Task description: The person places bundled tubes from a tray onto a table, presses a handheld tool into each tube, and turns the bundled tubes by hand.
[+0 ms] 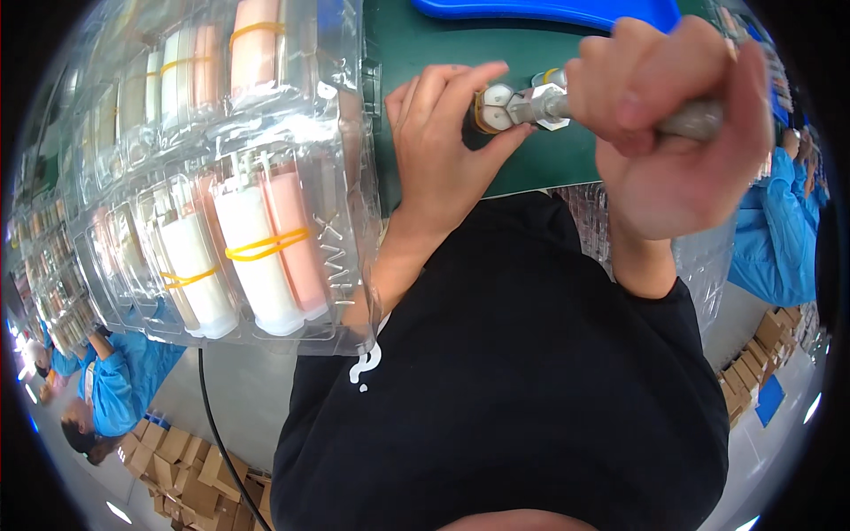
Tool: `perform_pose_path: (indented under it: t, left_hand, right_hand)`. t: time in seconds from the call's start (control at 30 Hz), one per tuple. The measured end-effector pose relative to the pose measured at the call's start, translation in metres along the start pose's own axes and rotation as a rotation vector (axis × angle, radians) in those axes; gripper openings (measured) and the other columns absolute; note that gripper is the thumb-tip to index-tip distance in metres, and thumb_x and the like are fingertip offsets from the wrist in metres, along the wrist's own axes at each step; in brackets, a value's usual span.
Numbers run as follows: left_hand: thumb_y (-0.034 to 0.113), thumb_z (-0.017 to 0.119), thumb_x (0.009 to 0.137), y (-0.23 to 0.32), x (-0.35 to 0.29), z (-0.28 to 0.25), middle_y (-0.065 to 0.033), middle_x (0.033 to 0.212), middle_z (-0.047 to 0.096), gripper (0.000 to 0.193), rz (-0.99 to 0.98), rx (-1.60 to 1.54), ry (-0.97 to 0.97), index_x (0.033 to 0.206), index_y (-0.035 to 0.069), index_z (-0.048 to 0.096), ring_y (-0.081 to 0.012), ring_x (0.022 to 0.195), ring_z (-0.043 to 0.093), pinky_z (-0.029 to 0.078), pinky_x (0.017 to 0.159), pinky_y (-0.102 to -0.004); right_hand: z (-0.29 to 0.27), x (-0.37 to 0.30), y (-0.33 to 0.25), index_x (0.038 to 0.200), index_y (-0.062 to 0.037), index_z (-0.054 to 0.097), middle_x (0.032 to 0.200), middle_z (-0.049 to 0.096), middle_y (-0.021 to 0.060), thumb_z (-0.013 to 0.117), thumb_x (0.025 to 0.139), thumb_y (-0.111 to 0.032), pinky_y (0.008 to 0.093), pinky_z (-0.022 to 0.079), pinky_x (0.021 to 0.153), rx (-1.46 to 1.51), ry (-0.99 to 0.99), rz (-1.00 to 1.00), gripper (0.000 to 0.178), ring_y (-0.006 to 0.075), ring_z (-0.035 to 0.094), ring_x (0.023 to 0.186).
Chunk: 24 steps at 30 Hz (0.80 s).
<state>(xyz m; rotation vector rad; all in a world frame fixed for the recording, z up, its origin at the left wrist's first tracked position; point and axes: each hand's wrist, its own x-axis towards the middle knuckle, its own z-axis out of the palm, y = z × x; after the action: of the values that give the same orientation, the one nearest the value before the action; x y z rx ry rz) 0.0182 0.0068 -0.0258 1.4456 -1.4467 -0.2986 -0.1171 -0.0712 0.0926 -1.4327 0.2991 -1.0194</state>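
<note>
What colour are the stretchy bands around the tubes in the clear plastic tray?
Yellow rubber bands, clearest in the head view.

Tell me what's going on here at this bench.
A person in a black top works at a green table. Their left hand steadies a small white part banded in yellow, while the right hand grips a metal tool pressed against it. Clear trays of banded white and pink pieces sit on the left.

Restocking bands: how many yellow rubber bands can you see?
5: two on tray bundles near; two farther; one on the held piece. Others may be hidden.
</note>
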Motion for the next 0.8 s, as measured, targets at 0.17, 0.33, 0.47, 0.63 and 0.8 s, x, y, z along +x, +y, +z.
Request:
perform_pose_path:
  t: [0.17, 0.33, 0.47, 0.63, 0.8]
  left_hand:
    - [0.017, 0.093, 0.074, 0.012, -0.001, -0.002, -0.0077, 0.107, 0.073, 0.073, -0.157, -0.336, 0.042, 0.135, 0.004, 0.055, -0.0172, 0.098, 0.070, 0.046, 0.096, -0.0364]
    - [0.006, 0.088, 0.082, 0.011, 0.001, -0.005, -0.0087, 0.107, 0.074, 0.063, -0.234, -0.671, -0.060, 0.135, 0.000, 0.053, -0.0145, 0.103, 0.071, 0.056, 0.091, -0.0309]
    - [-0.002, 0.077, 0.090, 0.026, 0.004, -0.013, -0.0104, 0.121, 0.069, 0.055, -0.506, -0.985, -0.131, 0.139, -0.004, 0.052, -0.0163, 0.105, 0.069, 0.055, 0.096, -0.0298]
    - [-0.003, 0.066, 0.098, 0.023, 0.006, -0.013, -0.0102, 0.134, 0.054, 0.057, -0.568, -1.133, -0.186, 0.150, -0.004, 0.046, -0.0181, 0.115, 0.066, 0.053, 0.099, -0.0292]
    - [0.009, 0.057, 0.104, 0.027, 0.007, -0.009, -0.0134, 0.132, 0.063, 0.053, -0.637, -1.030, -0.177, 0.154, -0.002, 0.042, -0.0264, 0.116, 0.069, 0.057, 0.098, -0.0367]
  right_hand:
    - [-0.042, -0.023, -0.041, 0.086, -0.0101, 0.052, 0.068, 0.037, -0.0020, 0.032, 0.108, -0.045, 0.0261, 0.029, 0.056, 0.044, 0.038, -0.083, 0.046, 0.0092, 0.034, 0.057]
    - [-0.071, -0.035, -0.056, 0.116, -0.0017, 0.063, 0.081, 0.047, -0.0007, 0.049, 0.108, -0.045, 0.0180, 0.029, 0.053, -0.290, 0.012, 0.139, 0.046, 0.0037, 0.037, 0.058]
    - [-0.042, -0.049, -0.026, 0.131, -0.0078, 0.063, 0.103, 0.059, 0.0013, 0.083, 0.080, -0.001, 0.0202, 0.038, 0.058, -0.798, 0.105, 0.475, 0.055, 0.0055, 0.050, 0.068]
    - [-0.052, -0.062, 0.016, 0.129, -0.0056, 0.063, 0.106, 0.060, 0.0030, 0.080, 0.086, -0.009, 0.0250, 0.045, 0.063, -0.928, 0.069, 0.459, 0.046, 0.0095, 0.056, 0.081]
    - [-0.063, -0.059, 0.016, 0.127, -0.0029, 0.062, 0.107, 0.063, 0.0044, 0.077, 0.091, -0.014, 0.0242, 0.048, 0.071, -0.934, 0.058, 0.397, 0.041, 0.0082, 0.059, 0.089]
